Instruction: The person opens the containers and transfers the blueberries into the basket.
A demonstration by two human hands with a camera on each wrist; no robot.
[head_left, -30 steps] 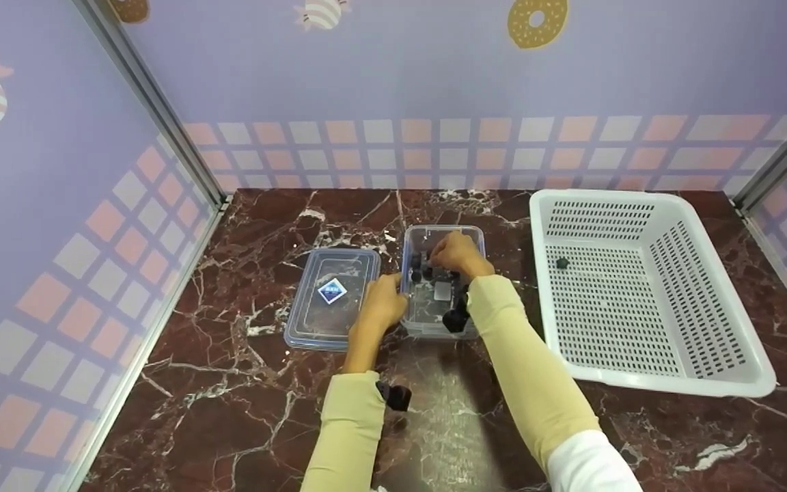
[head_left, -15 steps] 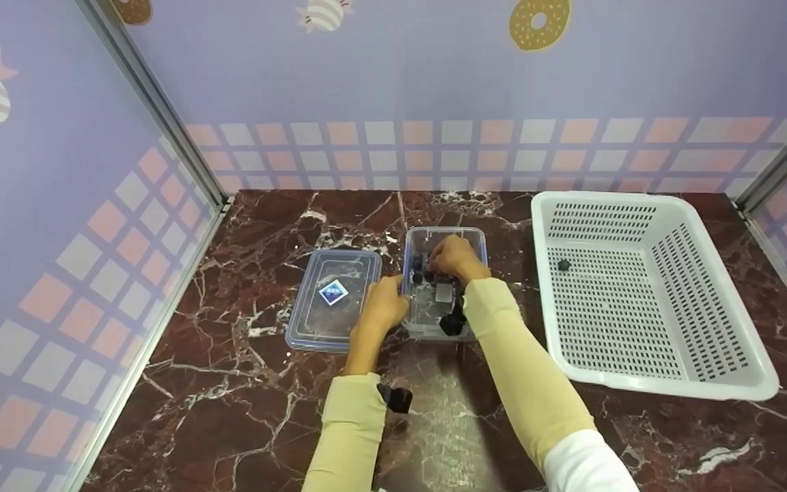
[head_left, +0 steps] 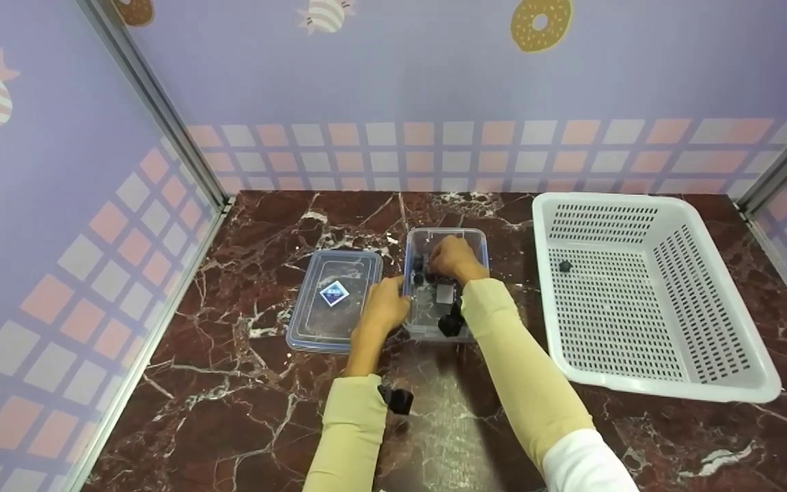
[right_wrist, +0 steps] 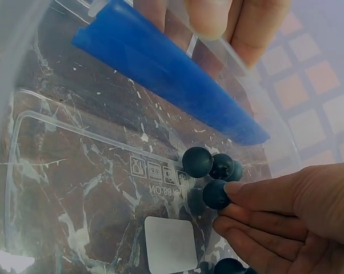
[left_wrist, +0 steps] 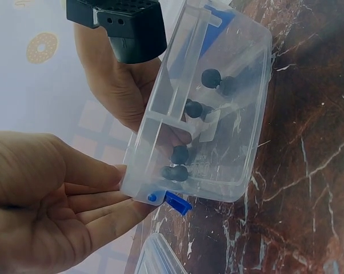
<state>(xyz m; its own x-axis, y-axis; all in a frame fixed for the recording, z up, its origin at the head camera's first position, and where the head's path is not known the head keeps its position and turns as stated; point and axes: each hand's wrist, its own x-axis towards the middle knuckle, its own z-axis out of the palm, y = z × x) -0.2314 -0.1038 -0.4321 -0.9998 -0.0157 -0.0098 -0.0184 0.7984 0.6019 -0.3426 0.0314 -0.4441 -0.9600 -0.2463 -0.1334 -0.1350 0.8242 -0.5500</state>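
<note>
A clear plastic food container (head_left: 410, 256) with blue clips stands in the middle of the marble-look table. My left hand (head_left: 385, 307) grips its left side wall, thumb on one face and fingers on the other in the left wrist view. My right hand (head_left: 456, 260) reaches down inside it. There, the thumb and fingertips pinch a dark blueberry (right_wrist: 215, 194). More blueberries (right_wrist: 197, 162) lie close by on the container's bottom, beside a pale square label (right_wrist: 171, 244). In the head view the right hand hides part of the interior.
To the left of the container lies its clear lid (head_left: 318, 324) with a blue diamond sticker. A large white perforated basket (head_left: 545, 273) stands on the right, with one small dark round thing (head_left: 565, 266) in it. Patterned wall panels (head_left: 380, 68) border the table.
My right wrist has shifted slightly left while its fingers stay down in the container. The left hand keeps its grip on the wall. The head view has shifted very slightly.
</note>
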